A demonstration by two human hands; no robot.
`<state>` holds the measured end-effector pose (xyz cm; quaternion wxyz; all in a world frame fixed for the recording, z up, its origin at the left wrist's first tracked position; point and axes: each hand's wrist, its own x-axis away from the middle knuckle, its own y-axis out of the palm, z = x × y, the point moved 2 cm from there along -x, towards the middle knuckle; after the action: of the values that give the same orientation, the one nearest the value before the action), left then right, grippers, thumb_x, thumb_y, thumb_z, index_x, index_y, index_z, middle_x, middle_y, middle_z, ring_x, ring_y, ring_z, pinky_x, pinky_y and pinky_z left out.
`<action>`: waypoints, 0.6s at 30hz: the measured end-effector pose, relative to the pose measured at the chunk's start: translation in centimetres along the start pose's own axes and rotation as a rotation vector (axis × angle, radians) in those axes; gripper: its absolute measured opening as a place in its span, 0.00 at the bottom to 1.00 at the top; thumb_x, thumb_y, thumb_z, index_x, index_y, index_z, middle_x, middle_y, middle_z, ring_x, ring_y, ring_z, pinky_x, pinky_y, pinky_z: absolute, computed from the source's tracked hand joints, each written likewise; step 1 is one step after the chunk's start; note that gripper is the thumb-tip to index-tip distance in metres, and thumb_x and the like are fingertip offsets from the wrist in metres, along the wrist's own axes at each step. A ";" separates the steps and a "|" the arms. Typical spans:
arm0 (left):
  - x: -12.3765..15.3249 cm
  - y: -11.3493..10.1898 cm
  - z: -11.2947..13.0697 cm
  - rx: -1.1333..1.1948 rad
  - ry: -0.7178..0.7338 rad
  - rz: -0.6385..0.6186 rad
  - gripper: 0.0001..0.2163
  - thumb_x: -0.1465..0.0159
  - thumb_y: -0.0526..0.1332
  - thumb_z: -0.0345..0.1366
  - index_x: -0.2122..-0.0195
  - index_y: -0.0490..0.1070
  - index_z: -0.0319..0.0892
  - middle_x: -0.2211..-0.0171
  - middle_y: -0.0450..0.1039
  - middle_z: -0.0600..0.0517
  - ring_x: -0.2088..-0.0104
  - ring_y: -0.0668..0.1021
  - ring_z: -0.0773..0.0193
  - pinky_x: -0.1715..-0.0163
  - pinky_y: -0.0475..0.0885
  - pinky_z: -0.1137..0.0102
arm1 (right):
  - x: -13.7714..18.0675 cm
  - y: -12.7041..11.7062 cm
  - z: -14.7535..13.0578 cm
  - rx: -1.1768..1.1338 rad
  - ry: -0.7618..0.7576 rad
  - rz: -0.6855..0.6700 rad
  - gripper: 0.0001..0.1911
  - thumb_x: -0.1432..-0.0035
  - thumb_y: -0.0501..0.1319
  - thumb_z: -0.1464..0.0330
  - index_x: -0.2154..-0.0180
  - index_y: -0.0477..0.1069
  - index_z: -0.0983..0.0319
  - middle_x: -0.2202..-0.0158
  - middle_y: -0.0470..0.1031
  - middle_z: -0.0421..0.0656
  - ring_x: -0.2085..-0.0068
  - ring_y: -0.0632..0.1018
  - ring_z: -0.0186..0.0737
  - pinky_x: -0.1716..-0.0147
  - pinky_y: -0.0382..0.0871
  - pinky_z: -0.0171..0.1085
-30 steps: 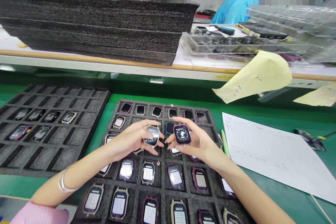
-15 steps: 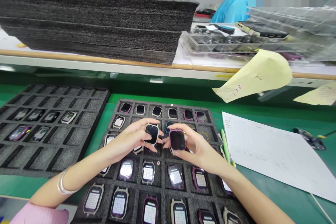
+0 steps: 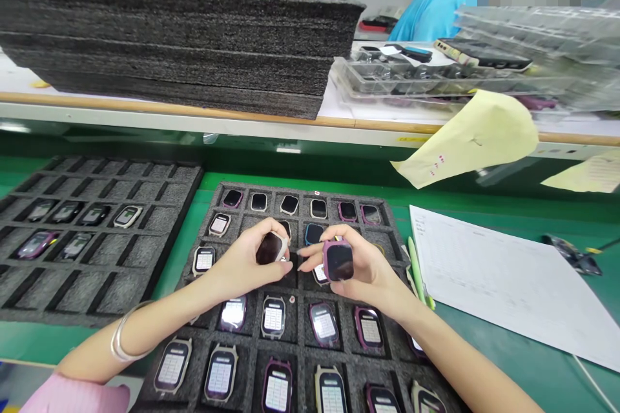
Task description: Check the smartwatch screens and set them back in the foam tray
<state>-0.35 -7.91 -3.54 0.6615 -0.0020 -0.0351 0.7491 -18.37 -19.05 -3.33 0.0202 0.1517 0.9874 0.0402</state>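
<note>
1. Left forearm in from the near left; left grip (image 3: pixel 252 259) closed on a silver-edged watch (image 3: pixel 270 249), fingers curled round the far side, thumb straight along the near side. Watch tilted, face dark.
2. Right forearm in from the near right; right grip (image 3: pixel 365 268) narrow, pinching a purple watch (image 3: pixel 340 262) between thumb below and a finger above. Two other fingers point left. Face dark, towards me.
3. Both watches up over the foam tray (image 3: pixel 301 329), between its left and right edges, apart from each other.
4. Watches along the tray's near edge: screens lit with pale grids, text too small to read. Far-edge row dark.
5. Printed sheet (image 3: pixel 504 277) on the desk (image 3: pixel 537 361), off the tray's right edge: print illegible.
6. Yellow note (image 3: pixel 475 139) above it: small red marks, unreadable.
</note>
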 end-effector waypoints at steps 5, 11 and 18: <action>0.2 0.1 -0.3 0.015 -0.046 -0.014 0.08 0.41 0.63 0.29 0.65 0.63 0.43 0.70 0.63 0.59 0.77 0.63 0.72 0.75 0.60 0.72 | 0.1 -0.1 0.5 -0.168 0.066 -0.018 0.31 0.48 0.62 0.78 0.44 0.56 0.57 0.61 0.75 0.42 0.65 0.78 0.40 0.63 0.67 0.40; 0.1 0.0 -0.1 -0.087 -0.014 -0.019 0.08 0.44 0.59 0.25 0.65 0.63 0.43 0.71 0.62 0.58 0.72 0.65 0.68 0.71 0.61 0.71 | 0.2 -0.8 1.1 -0.154 0.172 -0.084 0.39 0.39 0.59 0.73 0.32 0.44 0.54 0.49 0.70 0.46 0.52 0.74 0.43 0.48 0.64 0.47; 0.2 -0.2 -0.3 -0.077 -0.028 -0.010 0.08 0.42 0.59 0.27 0.64 0.63 0.44 0.73 0.61 0.59 0.77 0.64 0.69 0.73 0.60 0.71 | 0.3 0.1 0.1 -0.088 0.158 -0.118 0.30 0.33 0.60 0.69 0.34 0.54 0.53 0.47 0.70 0.44 0.50 0.74 0.40 0.49 0.67 0.41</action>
<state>-0.14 -7.70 -3.78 0.6641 -0.0169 -0.0733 0.7439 -18.60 -18.81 -3.40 -0.0488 0.0888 0.9904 0.0940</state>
